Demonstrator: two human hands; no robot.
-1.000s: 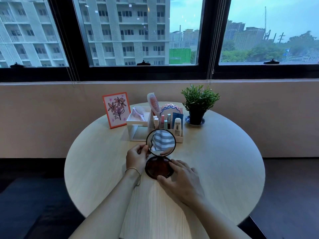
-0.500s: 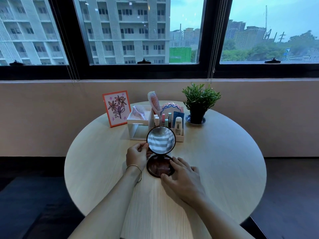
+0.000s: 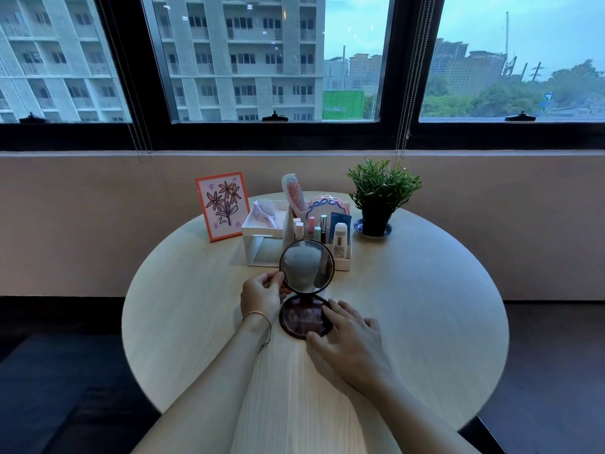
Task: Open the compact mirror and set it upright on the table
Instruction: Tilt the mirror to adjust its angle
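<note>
Compact mirror open on round table, just in front of white organizer. Base half flat on tabletop; lid half raised near upright, glass facing the wearer.

Left hand: thumb and fingertips pinched on lid's left rim, probably to set and steady the angle. Right hand: spread wide and flat, fingertips pressing base's right edge, thumb at its near rim; likely pins the base so it cannot slide or tip during hinge adjustment. Grasps nothing.

Versus frame from a second ago: lid stands steeper, reflection changed from striped fabric to a pale grey shape. Right hand shifted slightly rightward off the base centre. Left grip unchanged.

Judgement: opening done, release pending.
</note>
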